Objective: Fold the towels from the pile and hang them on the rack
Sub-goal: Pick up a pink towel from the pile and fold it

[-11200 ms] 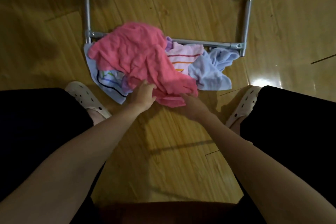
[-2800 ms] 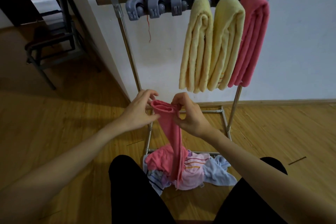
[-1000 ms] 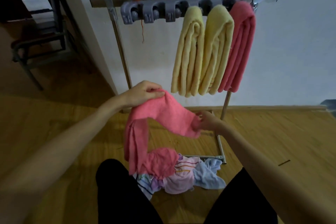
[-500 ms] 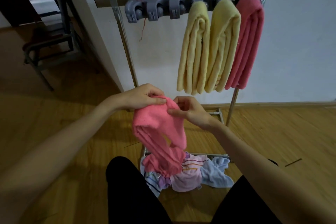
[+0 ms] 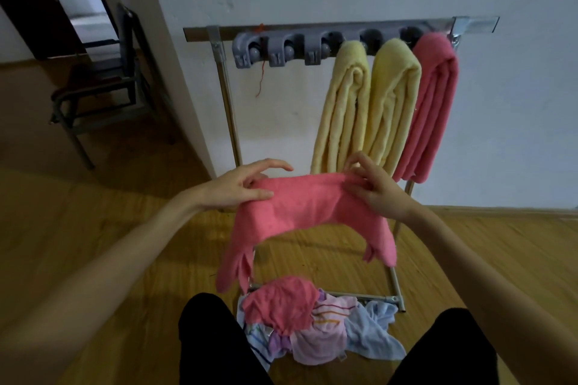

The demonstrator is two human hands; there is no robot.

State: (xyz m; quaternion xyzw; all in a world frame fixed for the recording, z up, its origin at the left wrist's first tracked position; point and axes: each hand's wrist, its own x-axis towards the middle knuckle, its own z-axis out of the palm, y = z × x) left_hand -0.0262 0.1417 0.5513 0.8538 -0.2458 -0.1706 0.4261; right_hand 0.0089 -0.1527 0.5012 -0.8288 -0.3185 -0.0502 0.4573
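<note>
Centre of frame: a pink towel (image 5: 308, 208) stretched flat between both hands, its two ends drooping. The left hand (image 5: 237, 186) pinches the left top edge, index finger extended; the right hand (image 5: 373, 187) pinches the right top edge with curled fingers. Lower centre, the pile (image 5: 316, 322) of mixed towels lies on the wooden floor (image 5: 78, 228) at the rack's foot. Upper right, the rack (image 5: 312, 33) carries two yellow towels (image 5: 369, 103) and a pink hung towel (image 5: 433, 103).
</note>
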